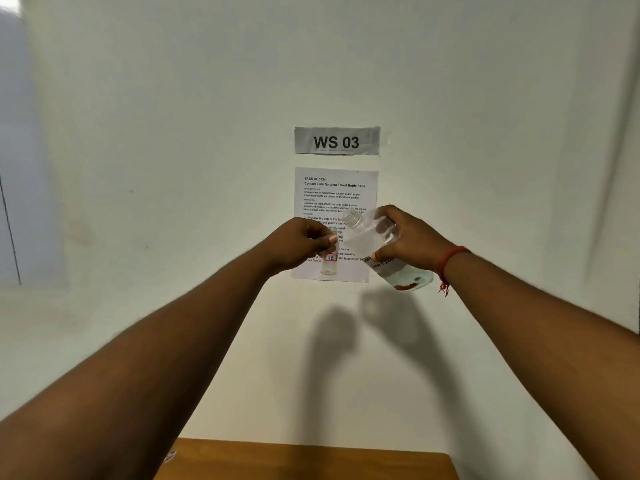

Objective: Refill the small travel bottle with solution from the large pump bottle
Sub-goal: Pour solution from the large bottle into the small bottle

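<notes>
Hands work high above the counter (311, 459), before the wall sheet (334, 192). Left hand (298, 245) pinches the upright small travel bottle (329, 265); right hand (408, 237) grips the tilted, uncapped large bottle (374, 244), mouths close, apart.

Soft, even light on the pale wall (485, 98); two blurry shadows fall below the hands; wide-angle bending at edges, slight motion blur.
</notes>
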